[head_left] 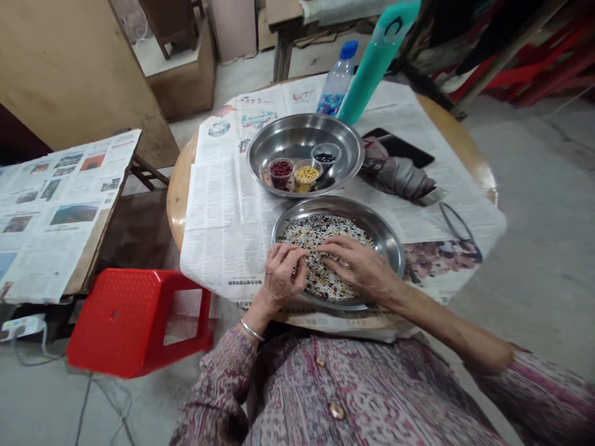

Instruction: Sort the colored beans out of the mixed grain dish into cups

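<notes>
**Left hand (281, 277) and right hand (357, 263) resting in mixed beans (309, 232)**

Both hands sit over the beans, with the fingertips of each hand reaching toward the other and almost meeting. The left grip is curled, its fingertips pressed down among the beans, while the right grip lies flatter, with its fingers together and bent over the pile. Neither is clearly clamped on anything, and whether either holds a bean cannot be told.

The beans, speckled white, dark and reddish, are spread directly under the grip in a shallow steel basin (388, 251). Just beyond the grip, a second steel basin (344, 139) holds three small clear cups: red beans (281, 173), yellow beans (307, 178) and black beans (325, 157). Further ahead stand a water bottle (338, 80) and a teal bottle (372, 62).

To the right of the grip lie a grey folded bundle (400, 176) and eyeglasses (458, 223), both on the newspaper (223, 217) that covers the round wooden counter (179, 192). A metal bangle (251, 329) circles the left wrist, just behind the grip. Left of the grip stands a red plastic stool (134, 322), and beyond it a second newspaper-covered table (60, 210).
</notes>
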Available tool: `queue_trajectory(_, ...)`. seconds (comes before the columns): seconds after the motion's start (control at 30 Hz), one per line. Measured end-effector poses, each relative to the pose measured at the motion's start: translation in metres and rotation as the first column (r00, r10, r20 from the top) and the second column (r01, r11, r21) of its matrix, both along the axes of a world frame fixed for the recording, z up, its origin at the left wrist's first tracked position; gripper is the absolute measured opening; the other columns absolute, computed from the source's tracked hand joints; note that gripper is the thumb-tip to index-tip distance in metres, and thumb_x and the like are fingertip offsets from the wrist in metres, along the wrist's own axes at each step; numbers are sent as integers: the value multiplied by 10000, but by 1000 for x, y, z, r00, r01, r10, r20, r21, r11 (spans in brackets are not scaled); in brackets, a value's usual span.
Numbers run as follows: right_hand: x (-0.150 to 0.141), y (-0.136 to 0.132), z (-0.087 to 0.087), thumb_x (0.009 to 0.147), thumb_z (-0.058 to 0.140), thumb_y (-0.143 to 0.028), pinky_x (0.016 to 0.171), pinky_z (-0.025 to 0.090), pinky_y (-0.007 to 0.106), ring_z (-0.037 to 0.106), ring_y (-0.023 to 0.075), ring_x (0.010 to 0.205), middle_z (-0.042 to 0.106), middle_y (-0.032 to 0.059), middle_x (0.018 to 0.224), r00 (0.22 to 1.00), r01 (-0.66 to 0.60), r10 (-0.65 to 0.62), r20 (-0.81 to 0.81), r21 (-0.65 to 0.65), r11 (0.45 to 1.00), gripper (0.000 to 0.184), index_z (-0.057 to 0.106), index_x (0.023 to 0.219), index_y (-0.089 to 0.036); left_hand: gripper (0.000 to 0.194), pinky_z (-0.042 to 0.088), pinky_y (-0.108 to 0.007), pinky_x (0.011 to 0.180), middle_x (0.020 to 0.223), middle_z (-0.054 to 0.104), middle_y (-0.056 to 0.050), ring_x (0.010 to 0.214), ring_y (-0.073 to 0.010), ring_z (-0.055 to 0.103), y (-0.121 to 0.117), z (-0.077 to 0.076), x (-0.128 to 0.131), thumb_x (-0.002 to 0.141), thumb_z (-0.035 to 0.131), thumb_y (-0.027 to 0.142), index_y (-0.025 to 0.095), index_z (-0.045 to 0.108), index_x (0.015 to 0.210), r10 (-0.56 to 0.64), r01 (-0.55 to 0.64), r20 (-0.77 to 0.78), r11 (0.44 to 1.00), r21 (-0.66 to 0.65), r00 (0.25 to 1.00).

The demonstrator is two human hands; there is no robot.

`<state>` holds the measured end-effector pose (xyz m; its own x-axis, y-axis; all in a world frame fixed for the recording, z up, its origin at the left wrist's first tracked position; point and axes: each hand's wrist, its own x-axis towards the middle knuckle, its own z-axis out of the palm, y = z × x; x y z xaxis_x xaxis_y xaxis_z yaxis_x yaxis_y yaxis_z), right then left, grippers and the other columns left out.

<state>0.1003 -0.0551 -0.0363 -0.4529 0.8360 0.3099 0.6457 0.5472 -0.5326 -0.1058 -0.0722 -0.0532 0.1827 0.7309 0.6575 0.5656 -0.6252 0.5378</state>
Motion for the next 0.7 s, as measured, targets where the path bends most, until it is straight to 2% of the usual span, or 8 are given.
queue_trajectory(0.07,13,-3,7,966,543,-281,864,574,394,699,230,989,722,83,1050,992,-116,119,49,-70,991,198,724,1034,-237,152,531,-398,892,932,703,-71,929,-202,653,0,0,0,944,519,120,186,651,981,11,-11,2,1000,-2,1000)
queue_trajectory(0.17,24,-11,14,973,531,-260,726,542,317,691,180,805,724,46,887,915,-346,387,112,-270,898,212,737,932,-234,120,513,-411,925,926,692,-63,941,-202,652,0,1,1,940,539,145,189,648,967,53,-53,9,999,3,999)
queue_trajectory(0.2,24,-14,14,970,525,-243,711,530,307,683,173,784,723,39,862,890,-387,438,126,-298,873,221,740,920,-237,101,509,-414,937,925,688,-61,944,-203,650,0,2,1,943,550,163,188,646,961,64,-64,16,998,3,998)
queue_trajectory(0.27,16,-19,13,956,513,-197,727,525,305,677,174,805,731,37,869,868,-424,472,156,-266,866,236,744,943,-245,83,504,-418,959,940,682,-65,962,-205,641,-1,4,1,957,567,212,185,646,959,77,-77,44,997,-10,996)
queue_trajectory(0.37,-5,-19,8,933,501,-136,751,529,312,665,187,870,742,47,923,870,-428,445,214,-126,895,281,736,1036,-250,146,501,-417,988,1008,672,-79,1022,-208,617,-4,9,1,995,542,277,181,653,998,110,-105,92,993,-57,990)
queue_trajectory(0.5,-25,-2,4,964,479,-145,802,535,344,640,230,984,741,95,1067,926,-290,256,276,87,953,286,712,1120,-202,254,502,-407,1013,1063,657,-91,1079,-206,599,-6,12,1,1052,438,304,181,660,1033,161,-153,84,984,-96,983)
queue_trajectory(0.63,-19,20,2,974,497,-180,780,524,370,619,266,1013,728,118,1129,966,-76,25,259,192,978,269,705,1145,-190,285,495,-411,1031,1076,654,-90,1092,-207,594,-5,13,2,1066,420,321,182,668,1045,191,-182,93,978,-98,977)
queue_trajectory(0.7,-12,21,3,974,516,-213,783,522,384,609,273,1018,722,115,1128,978,-38,-3,207,194,980,253,706,1142,-207,289,494,-415,1030,1076,655,-89,1094,-209,592,-5,13,2,1067,418,322,184,672,1048,192,-181,99,978,-107,976)
